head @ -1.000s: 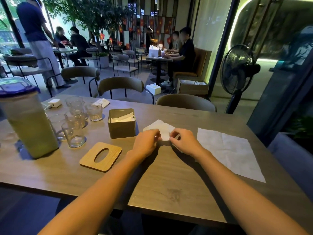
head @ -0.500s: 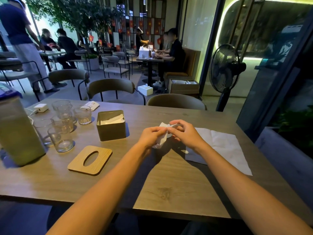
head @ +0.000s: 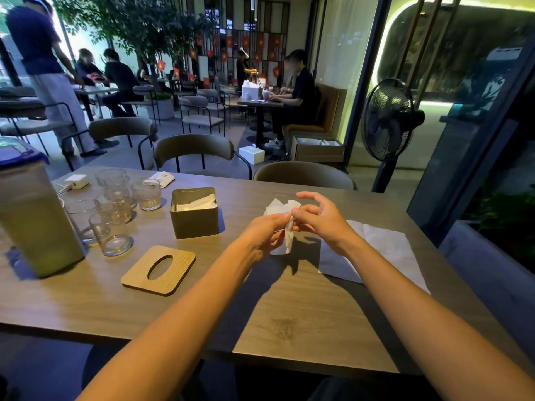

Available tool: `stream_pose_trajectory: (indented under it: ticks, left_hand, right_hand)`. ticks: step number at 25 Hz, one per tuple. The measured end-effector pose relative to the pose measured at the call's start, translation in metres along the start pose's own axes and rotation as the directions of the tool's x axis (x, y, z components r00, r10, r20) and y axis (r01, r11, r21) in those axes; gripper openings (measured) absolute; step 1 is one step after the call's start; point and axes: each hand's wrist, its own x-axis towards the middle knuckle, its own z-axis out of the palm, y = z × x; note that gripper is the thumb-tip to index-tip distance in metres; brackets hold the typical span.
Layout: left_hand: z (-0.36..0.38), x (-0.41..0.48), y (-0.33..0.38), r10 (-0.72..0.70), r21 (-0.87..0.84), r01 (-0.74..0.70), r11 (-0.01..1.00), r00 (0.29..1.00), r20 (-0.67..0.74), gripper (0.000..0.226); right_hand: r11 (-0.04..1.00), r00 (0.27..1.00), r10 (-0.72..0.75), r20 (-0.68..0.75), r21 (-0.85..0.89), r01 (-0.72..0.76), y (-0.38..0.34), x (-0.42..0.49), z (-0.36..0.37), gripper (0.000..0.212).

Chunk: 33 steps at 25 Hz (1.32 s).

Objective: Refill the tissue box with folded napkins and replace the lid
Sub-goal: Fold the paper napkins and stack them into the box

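Observation:
A white folded napkin [head: 280, 209] is lifted off the table between my two hands. My left hand [head: 265, 234] pinches it from the left, and my right hand [head: 321, 219] pinches it from the right with the other fingers spread. The olive tissue box [head: 194, 224] stands open to the left of my hands, with white napkins inside. Its wooden lid [head: 159, 270], with an oval slot, lies flat on the table in front of the box. More unfolded white napkins [head: 385, 247] lie flat to the right, under my right forearm.
Several drinking glasses [head: 111, 227] and a large lidded jug [head: 31, 215] crowd the table's left side. A white charger [head: 75, 181] and a small packet [head: 162, 178] lie at the far edge. Chairs [head: 304, 175] stand behind the table; a floor fan [head: 386, 125] stands to the right.
The napkin lay flat on the table under both hands a second ago; both hands have since lifted it and it now stands bunched upright between my fingers.

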Motion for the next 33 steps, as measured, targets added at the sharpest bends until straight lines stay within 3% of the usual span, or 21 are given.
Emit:
stream_pose_trajectory:
  ticks: [6,14,18,21,26,33]
  left_hand:
    - [0.001,-0.009,0.016,0.055,0.000,-0.055,0.998,0.998,-0.007,0.033]
    - [0.007,-0.018,0.027,0.159,0.076,-0.159,0.984,0.987,0.005,0.016]
    - [0.009,-0.019,0.032,0.285,0.114,-0.275,0.955,0.955,-0.078,0.012]
    - [0.004,-0.019,0.038,0.387,0.122,-0.373,0.920,0.912,-0.135,0.015]
    - [-0.003,-0.024,0.052,0.608,0.278,-0.558,0.782,0.781,-0.143,0.017]
    - [-0.017,-0.029,0.070,0.778,0.528,-0.628,0.572,0.619,-0.106,0.023]
  right_hand:
    - [0.997,0.997,-0.073,-0.006,0.012,0.073,-0.011,-0.003,0.003,0.046]
    - [0.996,0.996,-0.082,-0.025,0.021,0.082,-0.030,-0.005,0.000,0.050]
    - [0.997,0.997,-0.076,-0.034,0.021,0.077,-0.030,-0.004,-0.003,0.048]
    - [0.998,0.997,-0.063,-0.048,0.023,0.064,-0.033,-0.005,-0.006,0.044]
    - [0.995,0.988,-0.092,-0.122,-0.042,0.088,-0.038,-0.003,-0.017,0.018]
    - [0.982,0.956,-0.152,-0.251,-0.148,0.117,-0.047,0.000,-0.029,0.024]
